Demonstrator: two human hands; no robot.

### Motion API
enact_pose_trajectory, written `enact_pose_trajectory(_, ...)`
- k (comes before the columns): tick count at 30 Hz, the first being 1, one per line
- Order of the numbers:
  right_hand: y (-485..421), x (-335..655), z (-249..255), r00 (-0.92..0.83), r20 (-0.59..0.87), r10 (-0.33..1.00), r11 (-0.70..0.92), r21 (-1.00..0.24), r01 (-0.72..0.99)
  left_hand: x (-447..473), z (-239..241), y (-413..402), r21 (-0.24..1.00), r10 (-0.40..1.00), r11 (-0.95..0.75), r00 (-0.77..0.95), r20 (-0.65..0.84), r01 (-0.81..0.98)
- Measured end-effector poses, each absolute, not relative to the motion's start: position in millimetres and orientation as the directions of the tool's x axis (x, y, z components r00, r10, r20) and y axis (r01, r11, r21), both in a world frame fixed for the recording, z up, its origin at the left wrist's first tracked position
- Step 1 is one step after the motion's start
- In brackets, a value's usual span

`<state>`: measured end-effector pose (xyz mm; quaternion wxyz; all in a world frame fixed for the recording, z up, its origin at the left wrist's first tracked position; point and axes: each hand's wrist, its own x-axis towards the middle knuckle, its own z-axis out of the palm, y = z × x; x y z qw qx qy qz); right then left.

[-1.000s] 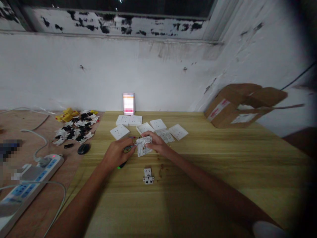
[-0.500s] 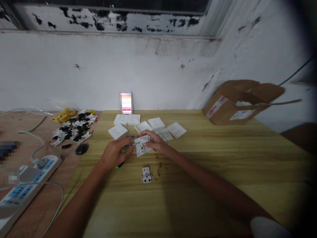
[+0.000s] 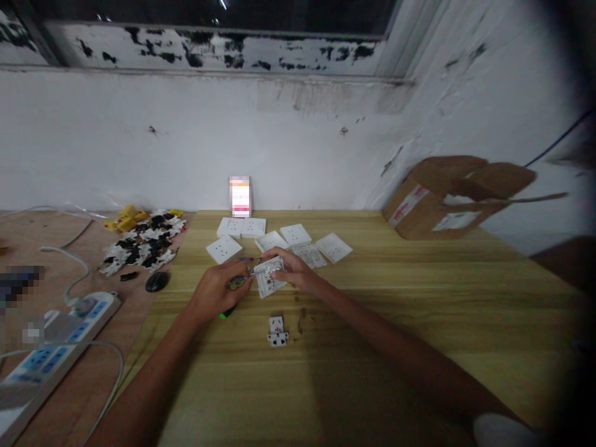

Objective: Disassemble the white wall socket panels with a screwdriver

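My left hand (image 3: pixel 218 288) is closed around a slim metal hand tool (image 3: pixel 238 282) with dark and green parts; the fingers hide its exact kind. The tool's tip meets the left edge of a white socket panel (image 3: pixel 269 287). That panel is pinched by my right hand (image 3: pixel 298 270), thumb across its face and fingers behind its upper edge. Its open back faces me, showing small inner parts. A black-and-green handle end (image 3: pixel 227 311) pokes out below my left hand. Nearer to me on the table lies a loose socket insert (image 3: pixel 278 331), white with a dark lower part.
Several white socket panels (image 3: pixel 224 248) lie beyond my hands. Behind them a lit phone (image 3: pixel 240 197) leans on the wall. At left are a pile of black and white parts (image 3: pixel 139 245), a mouse (image 3: pixel 157 282) and a power strip (image 3: pixel 105 313). A cardboard box (image 3: pixel 433 202) stands back right.
The whole view has shifted slightly, so everything appears a little lower and further right. Both hands keep their grip on the tool and panel, with almost no movement between them.
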<state>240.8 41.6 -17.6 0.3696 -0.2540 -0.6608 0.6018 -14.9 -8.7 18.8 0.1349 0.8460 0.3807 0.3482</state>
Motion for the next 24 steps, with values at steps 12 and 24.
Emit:
enact_pose_trajectory(12, 46.8, 243.8, -19.4, -0.593, 0.197, 0.781, 0.195, -0.978, -0.069, -14.2, 16.0, -9.4, 0.463, 0.725, -0.685, 0.462, 0.511, 0.562)
enact_pose_trajectory(24, 45.4, 245.0, -16.0, -0.623, 0.185, 0.76, 0.216, -0.976, -0.026, -12.7, 17.2, -9.4, 0.567, 0.777, -0.63, 0.407, 0.481, 0.531)
